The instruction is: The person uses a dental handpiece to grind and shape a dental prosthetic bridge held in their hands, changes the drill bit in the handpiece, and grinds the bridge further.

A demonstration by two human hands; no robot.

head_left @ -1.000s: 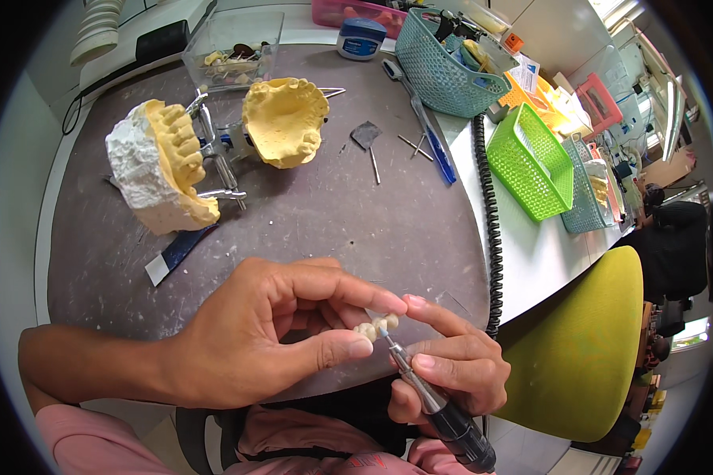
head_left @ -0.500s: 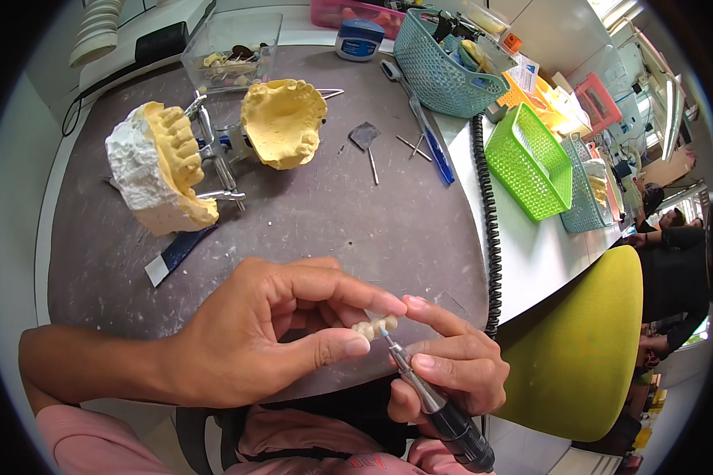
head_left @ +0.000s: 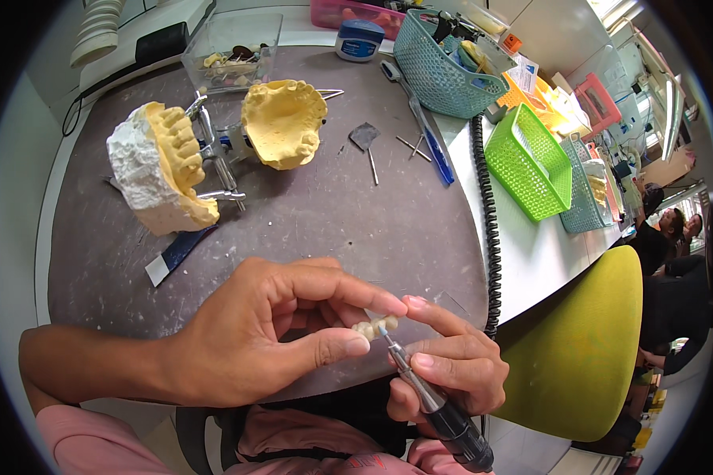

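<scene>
My left hand (head_left: pixel 273 336) pinches a dental bridge (head_left: pixel 366 328), a short row of cream teeth, between thumb and index finger. In my right hand (head_left: pixel 459 360) is a dental handpiece (head_left: pixel 440 408) with a metal nose and black body. Its small pale bur tip (head_left: pixel 383 332) meets the bridge, or nearly so. My right index finger reaches to the bridge's far end, close to the left fingertip. Beyond my hands stands a yellow and white plaster dental model (head_left: pixel 154 170) on a metal articulator (head_left: pixel 214 150). The other yellow plaster half (head_left: pixel 284 123) lies opened beside it.
On the grey mat (head_left: pixel 317 222) lie a square-headed bur (head_left: pixel 364 136), thin metal pins (head_left: pixel 413 147), a blue toothbrush (head_left: pixel 424 127) and a blue tube (head_left: pixel 178 253). Baskets, one green (head_left: pixel 528 162), line the right side. A coiled black cord (head_left: pixel 491 229) and yellow-green chair (head_left: pixel 578 348) are at right.
My hands, the bridge and the handpiece keep almost the same place. In the right background, people have shifted, and more of them show now.
</scene>
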